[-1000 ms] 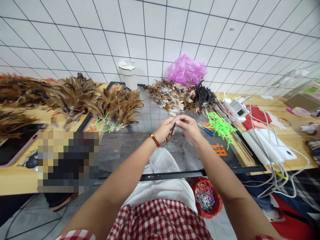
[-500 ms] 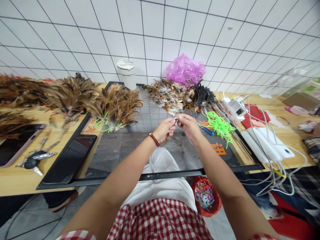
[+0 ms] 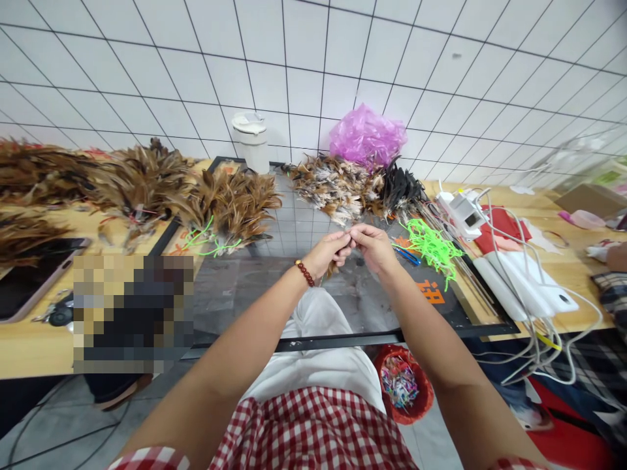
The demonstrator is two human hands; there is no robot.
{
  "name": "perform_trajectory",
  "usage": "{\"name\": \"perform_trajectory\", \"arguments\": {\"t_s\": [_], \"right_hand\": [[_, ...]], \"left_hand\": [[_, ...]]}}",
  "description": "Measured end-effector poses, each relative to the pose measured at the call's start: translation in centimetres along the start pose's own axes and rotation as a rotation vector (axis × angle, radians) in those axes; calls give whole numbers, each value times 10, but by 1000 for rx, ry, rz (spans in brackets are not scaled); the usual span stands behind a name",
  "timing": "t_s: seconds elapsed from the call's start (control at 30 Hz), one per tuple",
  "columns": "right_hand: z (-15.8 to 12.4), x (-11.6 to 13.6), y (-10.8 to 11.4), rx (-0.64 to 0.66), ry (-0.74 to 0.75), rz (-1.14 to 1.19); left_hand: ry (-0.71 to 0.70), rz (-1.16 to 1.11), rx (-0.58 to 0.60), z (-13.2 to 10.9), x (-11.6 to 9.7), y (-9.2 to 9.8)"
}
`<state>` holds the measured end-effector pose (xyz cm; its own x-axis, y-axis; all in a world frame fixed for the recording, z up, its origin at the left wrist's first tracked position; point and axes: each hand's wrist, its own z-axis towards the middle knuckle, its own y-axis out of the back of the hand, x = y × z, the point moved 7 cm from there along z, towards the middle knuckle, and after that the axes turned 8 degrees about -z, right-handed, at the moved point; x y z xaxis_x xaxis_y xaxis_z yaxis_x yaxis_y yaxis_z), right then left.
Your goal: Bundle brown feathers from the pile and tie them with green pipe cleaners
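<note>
My left hand (image 3: 332,254) is closed over the dark glass panel (image 3: 245,281), with a bead bracelet on its wrist. A small brown feather (image 3: 332,268) pokes out below its fingers; most of it is hidden. Fingertips of my right hand (image 3: 376,248) pinch together against the left thumb and forefinger. What they grip between them is too small to make out. Just beyond the hands lies a pile of pale and brown feathers (image 3: 333,186), with black feathers (image 3: 399,189) at its right. Bright green cords (image 3: 434,248) and a blue-handled tool (image 3: 407,254) lie right of my right hand.
Brown feather bundles (image 3: 235,202) spread along the left. A white cup (image 3: 252,143) and a pink plastic bag (image 3: 367,137) stand by the tiled wall. White cables and a power strip (image 3: 463,212) occupy the right. A red bin (image 3: 404,385) sits below the table edge.
Both hands stay together, their fingertips drawn closer so the small pinched piece shows less. The whole view has shifted slightly. A blurred block now covers the phone at left.
</note>
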<state>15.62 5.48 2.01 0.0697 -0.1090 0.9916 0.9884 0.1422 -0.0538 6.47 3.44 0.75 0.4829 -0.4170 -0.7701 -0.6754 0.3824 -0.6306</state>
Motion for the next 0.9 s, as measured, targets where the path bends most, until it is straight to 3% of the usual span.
{"name": "perform_trajectory", "arguments": {"t_s": [0.1, 0.2, 0.3, 0.37, 0.43, 0.5, 0.67, 0.9], "right_hand": [[0, 2, 1, -1, 2, -36], [3, 2, 9, 9, -14, -106], [8, 6, 41, -146, 35, -321], [8, 13, 66, -293, 101, -583], [7, 15, 82, -340, 100, -839], [6, 10, 88, -275, 29, -973], [-1, -8, 79, 57, -170, -984], [0, -15, 49, 221, -59, -1335]], "left_hand": [[16, -51, 5, 0, 3, -1], [-29, -17, -65, 1, 0, 4], [-133, 107, -184, 2, -7, 13], [-196, 186, -259, 3, -11, 18], [-244, 236, -314, 3, -14, 22], [-280, 252, -359, 2, -17, 25], [-327, 194, -440, 0, -22, 32], [-336, 159, -470, -2, -24, 37]]}}
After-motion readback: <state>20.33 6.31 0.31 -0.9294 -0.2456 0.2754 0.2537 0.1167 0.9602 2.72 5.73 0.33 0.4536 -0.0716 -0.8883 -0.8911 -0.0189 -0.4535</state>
